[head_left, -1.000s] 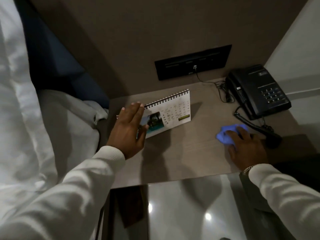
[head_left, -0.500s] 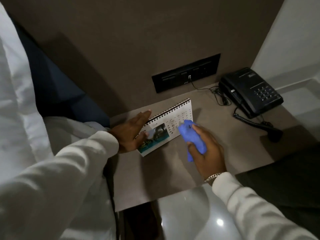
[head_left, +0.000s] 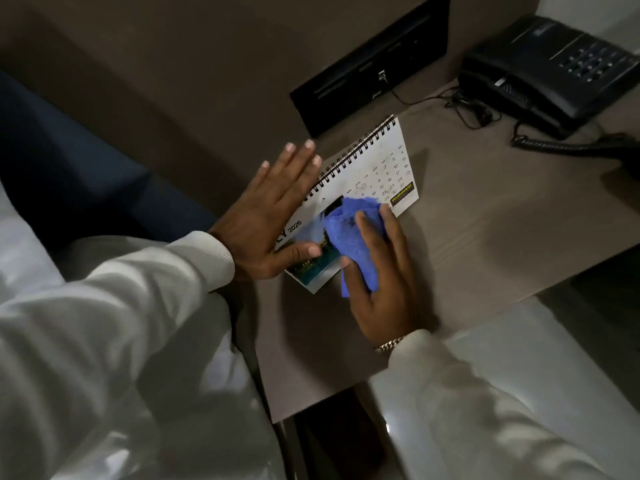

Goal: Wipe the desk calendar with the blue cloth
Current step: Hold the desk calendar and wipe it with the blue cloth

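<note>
- White bedding (head_left: 31, 265) fills the far left, beside the tabletop's (head_left: 485, 244) left edge.
- The left hand (head_left: 273, 216) is spread flat and open, fingers straight and pointing toward the rear wall; it presses on the left end of the desk calendar (head_left: 377, 168), with the thumb lying across the printed photo.
- The desk calendar stands near the tabletop's left edge, toward the rear. Its long axis runs diagonally, from the near-left up toward the far-right, and the spiral binding forms its upper edge on the wall side (the date grid faces the camera, on the right half).
- The blue cloth (head_left: 349, 233) is bunched up and lies against the lower middle of the calendar's face.
- The right hand (head_left: 384, 275) is curled around the blue cloth, fingertips pressing it onto the page; a metal bracelet (head_left: 389, 344) shows at the wrist.
- A black wall panel (head_left: 367, 67) sits on the rear wall behind the calendar.
- A black telephone (head_left: 550, 64) rests at the tabletop's rear right corner, well apart from the calendar.
</note>
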Motion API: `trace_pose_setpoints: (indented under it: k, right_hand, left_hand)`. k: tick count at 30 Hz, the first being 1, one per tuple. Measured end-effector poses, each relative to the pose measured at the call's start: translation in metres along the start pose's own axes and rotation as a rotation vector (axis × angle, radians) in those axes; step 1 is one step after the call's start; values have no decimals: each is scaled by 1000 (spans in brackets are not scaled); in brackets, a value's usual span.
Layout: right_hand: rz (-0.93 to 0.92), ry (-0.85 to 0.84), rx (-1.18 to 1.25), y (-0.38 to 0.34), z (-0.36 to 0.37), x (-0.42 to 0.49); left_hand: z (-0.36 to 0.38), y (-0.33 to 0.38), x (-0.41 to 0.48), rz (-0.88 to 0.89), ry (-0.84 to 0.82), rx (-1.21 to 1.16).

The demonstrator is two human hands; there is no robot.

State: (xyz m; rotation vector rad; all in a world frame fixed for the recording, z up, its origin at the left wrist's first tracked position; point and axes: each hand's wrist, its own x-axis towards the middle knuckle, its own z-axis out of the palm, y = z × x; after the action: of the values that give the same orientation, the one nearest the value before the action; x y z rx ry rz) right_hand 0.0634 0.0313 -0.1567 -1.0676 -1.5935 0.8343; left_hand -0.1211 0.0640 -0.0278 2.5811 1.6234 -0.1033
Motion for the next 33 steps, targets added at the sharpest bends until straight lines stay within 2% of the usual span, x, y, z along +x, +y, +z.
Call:
trace_pose_setpoints:
  k: [9, 13, 15, 19, 22, 24, 27, 30, 33]
  right_hand:
    - [-133, 8, -52, 5, 33, 14]
    - [17, 133, -24, 6, 36, 30]
    - [56, 138, -48, 2, 40, 27]
    - [-46, 39, -49, -3, 48, 8]
    - [-86, 65, 2, -4, 46, 24]
    - [-18, 177, 31, -2, 42, 44]
    - [186, 291, 75, 0, 39, 49]
    - [248, 183, -36, -3, 43, 15]
    - [103, 120, -22, -6, 47, 4]
  left_hand:
    - [0, -6, 2, 72, -53, 26]
    - [1, -9, 3, 74, -62, 7]
    - [1, -10, 3, 74, -63, -1]
    - [0, -8, 2, 89, -65, -10]
    - [0, -9, 3, 96, -55, -28]
    - [3, -10, 3, 107, -55, -28]
    - [4, -12, 3, 111, -52, -40]
    - [2, -11, 4, 110, -60, -50]
    - [2, -11, 3, 116, -70, -16]
